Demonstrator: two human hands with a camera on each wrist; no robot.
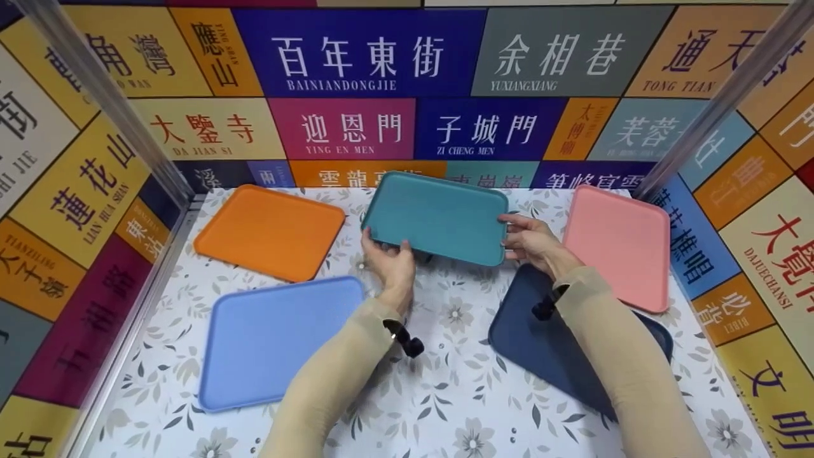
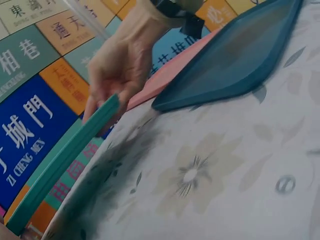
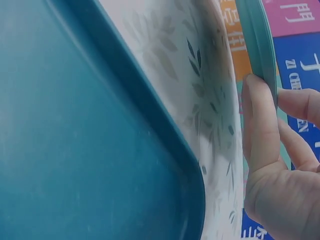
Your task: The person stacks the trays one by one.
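Note:
A teal rectangular tray (image 1: pixel 439 219) is held between both hands above the far middle of the table. My left hand (image 1: pixel 392 270) grips its near left corner, with the thumb on the near edge. On the opposite short side, my right hand (image 1: pixel 537 242) pinches the rim between thumb and fingers. The left wrist view shows the tray edge-on (image 2: pixel 65 160), raised over the cloth with a shadow below, and the right hand (image 2: pixel 120 70) on its far end. From the right wrist, the rim (image 3: pixel 261 45) sits between the thumb and fingers.
Four-sided trays lie around: orange (image 1: pixel 270 232) at far left, light blue (image 1: pixel 280 343) at near left, pink (image 1: pixel 620 248) at far right. A navy tray (image 1: pixel 547 343) lies under the right forearm, beside the pink one. A floral cloth (image 1: pixel 455 318) covers the table; printed panels (image 1: pixel 356 57) enclose it.

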